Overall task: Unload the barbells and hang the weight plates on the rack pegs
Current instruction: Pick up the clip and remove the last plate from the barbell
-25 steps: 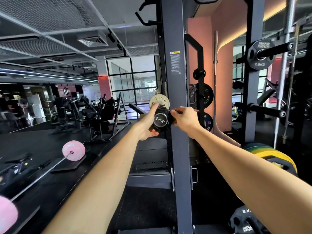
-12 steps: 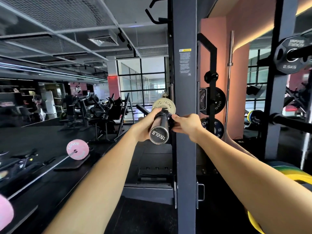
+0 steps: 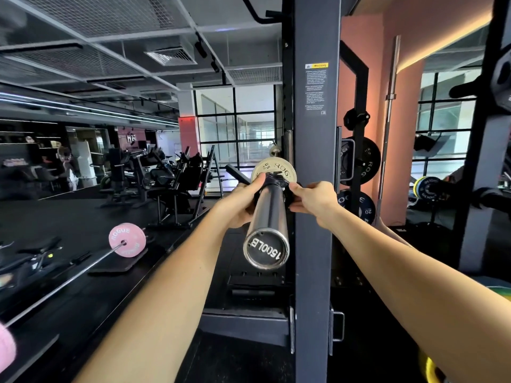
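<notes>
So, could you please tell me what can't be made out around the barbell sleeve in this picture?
- Head view: the collar is mostly covered by the left hand and right hand.
- The small plate: its lower half is hidden behind the sleeve.
- The barbell's far end is hidden behind the upright.

2 hands [image 3: 239, 207] [image 3: 313, 201]; 2 barbells [image 3: 266, 222] [image 3: 63, 284]; 1 cream plate [image 3: 279, 168]; 2 pink plates [image 3: 127, 239] [image 3: 5, 352].

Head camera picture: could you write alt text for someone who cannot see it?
Two bare hands, left hand and right hand, grip a black clamp collar on a chrome barbell sleeve pointing at the camera, with a small cream weight plate behind it. A dark steel rack upright stands alongside, in a gym.
</notes>
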Demonstrator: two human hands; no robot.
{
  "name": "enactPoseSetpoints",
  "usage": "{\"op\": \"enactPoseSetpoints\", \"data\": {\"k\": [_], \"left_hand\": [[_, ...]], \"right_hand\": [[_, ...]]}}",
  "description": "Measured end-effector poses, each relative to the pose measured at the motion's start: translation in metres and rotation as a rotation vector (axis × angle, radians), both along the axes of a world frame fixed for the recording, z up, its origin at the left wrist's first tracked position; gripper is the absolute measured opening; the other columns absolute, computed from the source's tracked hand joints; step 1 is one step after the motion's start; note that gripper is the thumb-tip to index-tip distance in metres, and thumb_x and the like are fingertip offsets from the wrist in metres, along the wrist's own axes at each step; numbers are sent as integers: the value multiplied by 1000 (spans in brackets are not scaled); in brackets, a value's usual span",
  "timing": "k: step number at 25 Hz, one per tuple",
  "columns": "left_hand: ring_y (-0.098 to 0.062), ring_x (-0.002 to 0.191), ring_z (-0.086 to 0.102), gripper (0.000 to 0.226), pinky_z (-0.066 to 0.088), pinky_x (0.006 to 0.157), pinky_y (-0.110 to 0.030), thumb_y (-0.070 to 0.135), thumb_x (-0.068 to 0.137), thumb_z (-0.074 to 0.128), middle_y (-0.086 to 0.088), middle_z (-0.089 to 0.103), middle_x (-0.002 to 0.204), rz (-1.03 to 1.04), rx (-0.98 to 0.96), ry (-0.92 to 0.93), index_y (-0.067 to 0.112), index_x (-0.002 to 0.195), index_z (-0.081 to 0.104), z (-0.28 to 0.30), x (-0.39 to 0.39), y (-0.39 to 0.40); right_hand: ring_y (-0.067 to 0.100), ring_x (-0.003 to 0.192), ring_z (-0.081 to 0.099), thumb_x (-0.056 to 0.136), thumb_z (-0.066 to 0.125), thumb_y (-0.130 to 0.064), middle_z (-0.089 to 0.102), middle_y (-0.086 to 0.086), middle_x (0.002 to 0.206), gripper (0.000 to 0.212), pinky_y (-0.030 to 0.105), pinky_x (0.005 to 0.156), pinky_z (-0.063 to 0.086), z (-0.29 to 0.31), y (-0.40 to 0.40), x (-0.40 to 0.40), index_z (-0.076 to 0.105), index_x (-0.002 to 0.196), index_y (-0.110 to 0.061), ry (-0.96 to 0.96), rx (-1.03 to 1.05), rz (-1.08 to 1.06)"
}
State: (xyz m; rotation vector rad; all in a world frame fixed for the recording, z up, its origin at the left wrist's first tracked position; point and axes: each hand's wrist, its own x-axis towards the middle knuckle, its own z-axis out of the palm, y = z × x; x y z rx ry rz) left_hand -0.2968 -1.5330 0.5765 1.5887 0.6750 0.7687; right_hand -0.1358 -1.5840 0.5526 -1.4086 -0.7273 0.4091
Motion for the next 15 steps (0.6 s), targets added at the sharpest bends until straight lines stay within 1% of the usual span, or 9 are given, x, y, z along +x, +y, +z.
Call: {"op": "enactPoseSetpoints", "data": {"k": [1,4,6,7,8,9,11,15], "left_hand": [[-4,68,50,49,45,38,-10,50,97,47,6,52,84,11,-16,12,9,123,45,2,3,4],[-13,68,54,41,48,38,-16,44,98,49,-2,55,80,-19,-94,25,4,107,52,2,15,28],[-16,70,56,32,52,40,-18,41,98,52,-5,57,83,-22,-157,-5,8,96,54,1,23,41],[-17,72,56,31,53,41,-20,40,97,54,-6,58,86,-27,-184,-24,10,95,53,1,28,50],[-17,74,57,31,53,42,-21,41,96,55,-7,59,89,-33,-197,-35,9,97,53,0,34,61],[-18,76,58,35,54,43,-22,41,95,57,-8,60,93,-39,-209,-43,7,104,54,-1,39,69],[-20,81,59,50,54,44,-22,45,93,58,-10,61,101,-39,-218,-43,5,121,51,-3,51,86],[-22,84,54,52,52,42,-20,49,95,53,-11,60,103,-34,-189,-23,6,125,52,-4,69,109]], "right_hand": [[29,69,73,85,72,-24,70,16,98,24,42,78,60,0,8,5,53,81,-11,-7,-4,-13],[26,64,72,84,73,-27,71,16,100,24,42,77,61,1,32,20,64,86,-5,-28,-20,-44],[24,62,72,85,72,-27,71,14,99,27,41,77,61,1,43,28,67,92,-2,-39,-43,-57],[24,62,72,85,72,-27,71,14,100,28,41,76,61,1,50,33,68,92,-1,-42,-50,-63],[24,61,72,84,73,-27,71,14,100,27,42,76,61,1,57,37,67,91,-1,-43,-53,-70],[24,61,72,84,73,-27,71,15,99,26,42,75,61,1,63,41,67,89,-2,-40,-51,-75],[25,61,72,84,73,-26,72,15,97,26,41,74,61,2,75,49,67,90,-2,-41,-49,-88],[26,63,73,85,71,-28,74,13,83,26,41,77,60,4,91,58,68,87,-2,-58,-70,-127]]}}
